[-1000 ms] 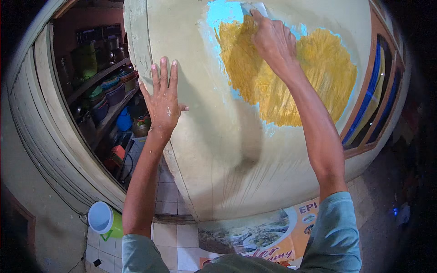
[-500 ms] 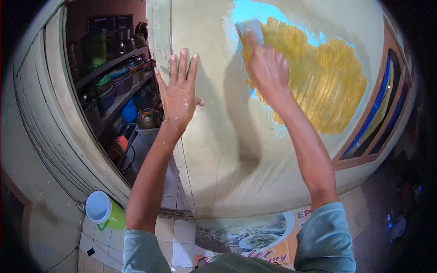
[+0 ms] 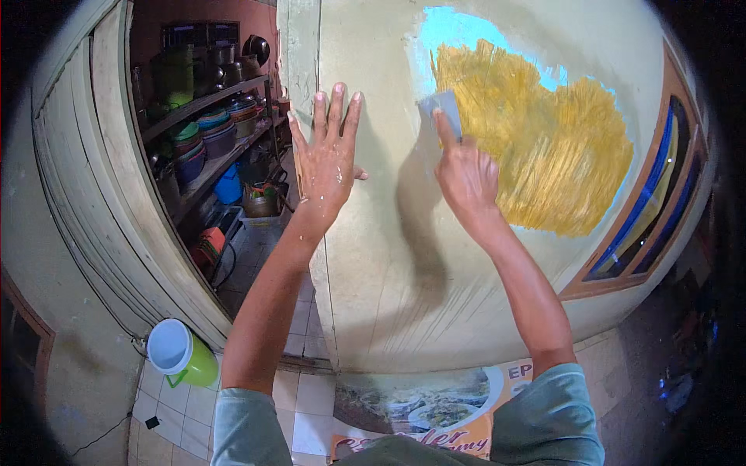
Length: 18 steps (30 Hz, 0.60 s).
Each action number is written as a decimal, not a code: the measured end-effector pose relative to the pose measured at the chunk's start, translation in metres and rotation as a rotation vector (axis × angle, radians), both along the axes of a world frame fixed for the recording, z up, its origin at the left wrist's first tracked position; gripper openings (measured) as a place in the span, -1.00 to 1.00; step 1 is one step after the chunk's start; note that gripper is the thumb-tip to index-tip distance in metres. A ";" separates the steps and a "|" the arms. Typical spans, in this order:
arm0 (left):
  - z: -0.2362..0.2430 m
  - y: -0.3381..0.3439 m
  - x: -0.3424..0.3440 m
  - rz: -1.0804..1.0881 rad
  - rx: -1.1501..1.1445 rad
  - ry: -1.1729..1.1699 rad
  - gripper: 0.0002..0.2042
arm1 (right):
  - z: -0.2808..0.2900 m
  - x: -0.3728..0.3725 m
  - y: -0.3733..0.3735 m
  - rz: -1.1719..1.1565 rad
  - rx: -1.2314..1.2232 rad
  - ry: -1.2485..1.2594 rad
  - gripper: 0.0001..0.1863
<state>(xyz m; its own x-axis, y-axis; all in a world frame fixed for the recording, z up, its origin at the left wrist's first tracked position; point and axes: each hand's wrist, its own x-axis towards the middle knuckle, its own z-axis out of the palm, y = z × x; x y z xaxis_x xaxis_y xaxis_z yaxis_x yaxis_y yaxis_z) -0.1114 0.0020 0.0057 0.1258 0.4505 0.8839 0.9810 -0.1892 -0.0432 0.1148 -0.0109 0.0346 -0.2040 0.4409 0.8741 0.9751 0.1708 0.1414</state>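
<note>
Scraper (image 3: 441, 111) is a small flat blade of pale grey-blue colour, and it lies flat against the wall (image 3: 388, 295), just at the left edge of the yellow patch (image 3: 536, 155). From the head camera, the right hand (image 3: 466, 175) holds it: the forefinger is stretched along the blade and presses on it, while the other fingers are curled below it. How the thumb sits I cannot tell, because the back of the hand hides it.

The yellow patch is a wide area of bare, streaked ochre surface in the upper right part of the wall. A thin border of light blue paint (image 3: 451, 31) shows around its top and left side. The rest of the wall is pale cream-green colour.

The left hand (image 3: 326, 159) holds nothing. It is open with all fingers spread and pointing up, and the palm is pressed flat on the wall near the doorway edge (image 3: 299, 54). Small white specks are on its back. Both hands are near each other but apart.

On the left of the doorway edge is a room with wooden shelves (image 3: 210, 116) carrying pots and coloured bowls. On the tiled floor (image 3: 307, 404) below stands a green jug (image 3: 180, 353) with a white inside. A printed banner (image 3: 420, 412) with pictures of food lies at the foot of the wall. At the right is a window frame (image 3: 653, 210) of brown and blue colour.
</note>
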 end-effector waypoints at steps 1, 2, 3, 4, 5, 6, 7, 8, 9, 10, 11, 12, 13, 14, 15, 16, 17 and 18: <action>0.000 0.001 0.003 -0.010 0.019 0.001 0.44 | -0.005 0.002 -0.004 0.020 -0.033 0.053 -0.27; 0.000 0.001 0.003 -0.012 0.026 0.002 0.44 | -0.005 0.004 -0.005 0.041 -0.065 0.108 -0.24; 0.000 0.001 0.003 -0.003 0.008 -0.004 0.44 | -0.002 0.004 -0.004 0.040 -0.057 0.110 -0.24; -0.001 -0.001 0.006 0.001 -0.015 -0.010 0.43 | 0.001 0.003 -0.006 0.036 -0.070 0.093 -0.23; 0.001 -0.002 0.004 -0.013 -0.001 -0.012 0.42 | 0.003 0.003 -0.009 0.033 -0.083 0.077 -0.22; 0.002 -0.003 0.001 -0.020 0.001 -0.008 0.42 | 0.002 0.004 -0.008 0.026 -0.081 0.081 -0.22; 0.003 -0.004 -0.001 -0.011 -0.003 -0.003 0.42 | 0.000 0.005 -0.005 0.043 -0.058 0.077 -0.22; 0.005 -0.005 -0.002 0.000 -0.007 0.002 0.41 | -0.002 0.005 -0.003 0.061 -0.035 0.073 -0.22; 0.003 -0.008 0.000 -0.010 -0.035 -0.003 0.40 | -0.008 0.007 -0.005 0.048 -0.079 0.091 -0.21; 0.004 -0.009 -0.001 -0.007 -0.023 0.001 0.40 | -0.017 0.006 -0.005 0.052 -0.068 0.094 -0.21; 0.004 -0.009 0.000 -0.010 -0.030 -0.002 0.40 | -0.028 0.008 -0.003 0.066 -0.102 0.094 -0.21; 0.003 -0.008 0.000 -0.011 -0.038 -0.005 0.41 | -0.037 0.008 -0.001 0.080 -0.138 0.093 -0.20; 0.004 -0.008 0.003 -0.037 -0.033 -0.005 0.41 | -0.038 0.008 -0.002 0.082 -0.107 0.103 -0.17; 0.005 -0.007 0.004 -0.036 -0.022 -0.006 0.41 | -0.036 0.009 -0.001 0.084 -0.096 0.102 -0.17; 0.007 -0.005 0.005 -0.027 -0.024 -0.005 0.41 | -0.035 0.009 0.001 0.072 -0.114 0.108 -0.17; 0.005 -0.006 0.006 -0.020 -0.038 -0.002 0.41 | -0.036 0.008 -0.001 0.059 -0.144 0.116 -0.16; 0.006 -0.007 0.006 -0.008 -0.030 0.001 0.41 | -0.035 0.010 -0.002 0.077 -0.109 0.111 -0.17; 0.006 -0.008 0.006 -0.008 -0.033 0.004 0.41 | -0.036 0.012 -0.004 0.078 -0.111 0.114 -0.17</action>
